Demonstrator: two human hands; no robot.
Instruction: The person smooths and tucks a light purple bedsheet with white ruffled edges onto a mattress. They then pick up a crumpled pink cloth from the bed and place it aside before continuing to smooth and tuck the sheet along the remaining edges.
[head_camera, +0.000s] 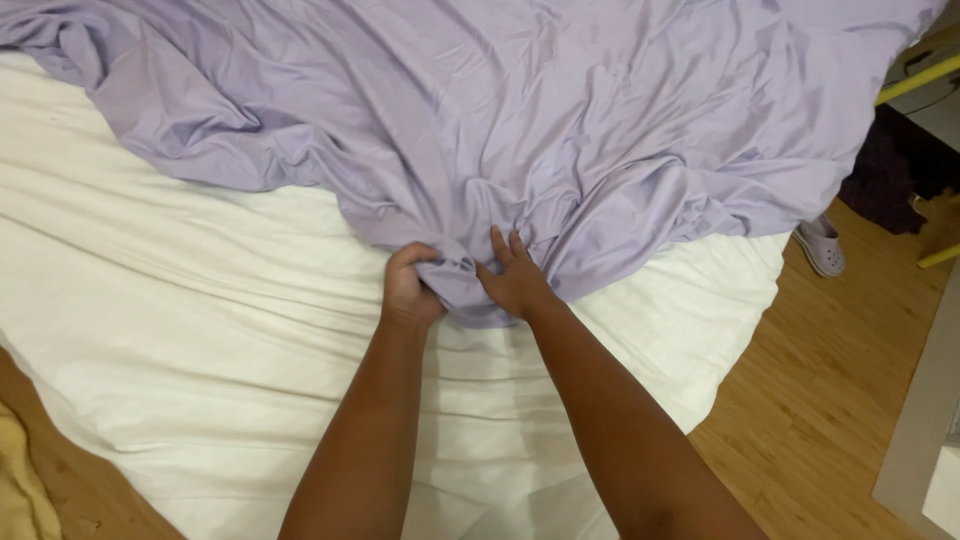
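- Left hand (408, 288): grip clenched on a bunched edge of the lilac sheet (500, 110).
- Right hand (515, 278): just beside the left, fingers spread flat, pressing the same bunch; grip released.
- Sheet spreads away beyond both hands, rumpled, over the white bed (200, 330).
- Wood floor (830, 390) off right of the right hand; a pale clog (822, 245) there.

Both bare forearms reach forward from the lower edge of the view, drawing closer together toward the wrists. The left hand (408, 285) is curled into a fist, knuckles up. Just beside it, the right hand (515, 280) lies with fingers (498, 243) extended forward, pressing down.
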